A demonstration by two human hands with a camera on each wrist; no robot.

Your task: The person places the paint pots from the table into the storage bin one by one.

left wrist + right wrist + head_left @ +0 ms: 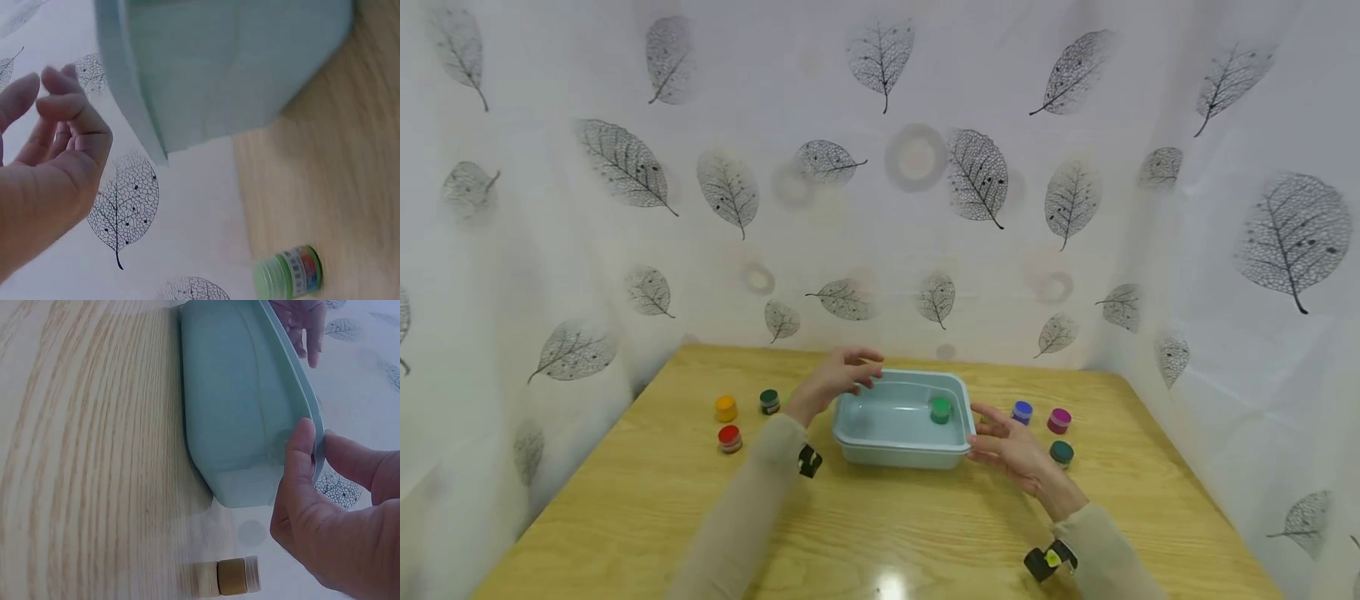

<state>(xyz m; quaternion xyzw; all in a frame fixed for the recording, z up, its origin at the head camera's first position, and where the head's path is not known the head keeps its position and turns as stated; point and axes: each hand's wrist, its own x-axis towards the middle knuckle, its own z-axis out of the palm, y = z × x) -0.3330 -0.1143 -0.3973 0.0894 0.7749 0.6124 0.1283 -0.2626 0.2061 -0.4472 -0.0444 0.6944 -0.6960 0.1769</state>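
A pale blue-green plastic basin (901, 457) sits on the table with one small green paint jar (940, 410) inside, toward its right end. My right hand (1011, 450) grips the basin's right rim; the right wrist view shows the thumb on one side of the edge and fingers (300, 450) on the other. Over the far left corner of the basin is my left hand (842, 379), its fingers loosely bent. The left wrist view has that hand apart from the rim, with nothing seen in it.
Left of the basin stand orange (726, 408), red (730, 438) and dark green (769, 402) jars. To the right are blue (1022, 412), purple (1059, 421) and dark teal (1062, 453) jars. A yellow-brown jar (232, 576) appears below the right hand. A leaf-patterned curtain (880, 208) borders the table.
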